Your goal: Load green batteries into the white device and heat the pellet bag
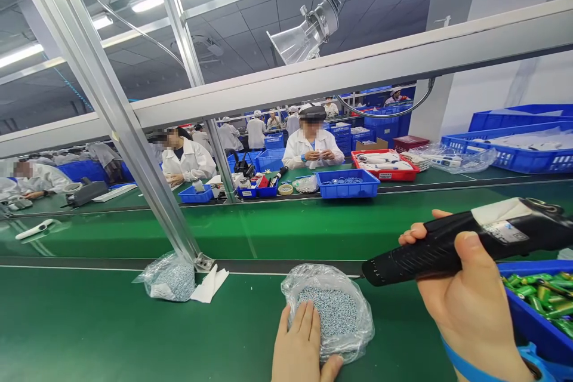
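My right hand (470, 292) is wrapped round a black electric screwdriver (447, 245), its thin bit pointing left above the bench. In front of me an opened clear plastic bag (358, 334) holds a heap of small silvery screws (333, 310), too small to make out singly. My left hand (298, 340) lies over the near left side of this bag. Its fingers are stretched out, with their tips on the screws, and no held thing shows. Below the screwdriver's rear end, a blue bin (519, 310) contains several green cylindrical batteries (546, 298).
A second bag of screws (174, 280) and white paper (210, 283) lie by a metal post (147, 161). Beyond runs a green conveyor belt (268, 230) with a white device (34, 230). Across it, a co-worker (311, 143) sits behind blue (349, 190) and red trays (385, 176).
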The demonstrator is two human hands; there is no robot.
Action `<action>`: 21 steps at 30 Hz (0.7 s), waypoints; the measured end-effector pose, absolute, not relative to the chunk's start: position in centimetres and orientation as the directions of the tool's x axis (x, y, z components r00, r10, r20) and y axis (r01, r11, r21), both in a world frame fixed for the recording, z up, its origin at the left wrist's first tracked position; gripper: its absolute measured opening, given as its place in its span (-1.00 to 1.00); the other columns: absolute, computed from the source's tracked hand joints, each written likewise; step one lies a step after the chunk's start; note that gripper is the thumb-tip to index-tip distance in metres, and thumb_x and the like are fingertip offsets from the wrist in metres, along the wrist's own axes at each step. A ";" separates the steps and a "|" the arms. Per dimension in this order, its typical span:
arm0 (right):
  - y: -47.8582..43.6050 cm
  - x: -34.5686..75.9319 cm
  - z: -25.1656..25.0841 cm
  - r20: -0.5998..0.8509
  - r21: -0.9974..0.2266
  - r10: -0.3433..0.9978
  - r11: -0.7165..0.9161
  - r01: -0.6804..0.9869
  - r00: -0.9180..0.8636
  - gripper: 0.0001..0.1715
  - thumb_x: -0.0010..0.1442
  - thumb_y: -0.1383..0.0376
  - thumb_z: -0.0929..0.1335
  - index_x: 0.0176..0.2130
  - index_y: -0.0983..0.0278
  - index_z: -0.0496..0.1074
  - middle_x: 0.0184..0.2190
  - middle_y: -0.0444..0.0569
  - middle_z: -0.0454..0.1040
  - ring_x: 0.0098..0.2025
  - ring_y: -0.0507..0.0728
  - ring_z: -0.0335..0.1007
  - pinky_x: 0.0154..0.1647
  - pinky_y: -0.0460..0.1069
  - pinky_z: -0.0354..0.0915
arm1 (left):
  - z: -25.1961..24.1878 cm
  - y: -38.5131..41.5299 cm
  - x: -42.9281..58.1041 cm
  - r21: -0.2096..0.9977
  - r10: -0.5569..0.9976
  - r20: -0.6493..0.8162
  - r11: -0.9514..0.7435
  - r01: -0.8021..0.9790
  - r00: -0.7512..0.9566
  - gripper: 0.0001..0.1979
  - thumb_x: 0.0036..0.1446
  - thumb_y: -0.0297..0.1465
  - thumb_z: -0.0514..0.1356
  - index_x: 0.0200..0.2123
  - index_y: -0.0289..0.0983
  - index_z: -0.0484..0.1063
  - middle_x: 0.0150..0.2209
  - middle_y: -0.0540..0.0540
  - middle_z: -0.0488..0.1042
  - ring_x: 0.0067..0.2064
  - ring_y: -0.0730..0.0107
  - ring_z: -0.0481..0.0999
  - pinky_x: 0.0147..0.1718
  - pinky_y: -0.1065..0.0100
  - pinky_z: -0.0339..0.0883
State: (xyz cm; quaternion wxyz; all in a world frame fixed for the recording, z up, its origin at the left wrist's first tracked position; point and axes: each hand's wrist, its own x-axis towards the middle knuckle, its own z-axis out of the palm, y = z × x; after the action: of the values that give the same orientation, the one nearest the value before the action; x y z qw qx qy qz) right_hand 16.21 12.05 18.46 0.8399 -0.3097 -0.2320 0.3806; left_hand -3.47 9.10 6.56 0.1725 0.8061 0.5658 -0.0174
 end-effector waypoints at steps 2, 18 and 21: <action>12.1 16.3 18.4 0.153 -0.699 0.788 0.513 -0.499 0.597 -0.49 -0.24 0.02 0.51 -0.29 0.18 0.44 -0.49 -0.15 0.36 -0.40 0.06 0.28 -0.37 -0.02 0.34 | 6.6 9.0 -3.4 0.248 0.917 -0.236 -0.262 0.932 0.321 -0.27 0.19 0.01 -0.14 0.23 -0.43 0.00 0.26 -0.19 -0.07 0.29 0.00 -0.06 0.24 -0.09 -0.25; 12.1 16.1 18.6 0.077 -0.712 0.801 0.461 -0.529 0.594 -0.41 -0.37 0.00 0.53 -0.31 0.17 0.42 -0.52 -0.14 0.37 -0.41 0.07 0.28 -0.39 0.00 0.35 | 7.0 11.4 -2.3 0.267 0.961 -0.093 -0.227 0.937 0.260 -0.35 0.25 -0.10 -0.25 0.22 -0.44 0.06 0.25 -0.22 0.05 0.28 0.13 0.00 0.26 -0.02 -0.31; 11.9 16.2 18.8 0.085 -0.716 0.785 0.477 -0.510 0.614 -0.40 -0.39 -0.01 0.53 -0.33 0.18 0.42 -0.52 -0.15 0.36 -0.42 0.07 0.27 -0.39 0.02 0.35 | 7.1 11.7 -2.0 0.252 0.964 -0.084 -0.224 0.941 0.252 -0.36 0.26 -0.14 -0.26 0.21 -0.48 0.09 0.23 -0.26 0.10 0.27 0.11 0.04 0.25 -0.03 -0.28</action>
State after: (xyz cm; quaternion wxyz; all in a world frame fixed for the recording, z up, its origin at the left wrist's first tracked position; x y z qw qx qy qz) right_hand 16.23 11.91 18.75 0.8343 -0.3333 -0.2061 0.3878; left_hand -1.96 11.73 7.05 0.1264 0.7811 0.6098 0.0449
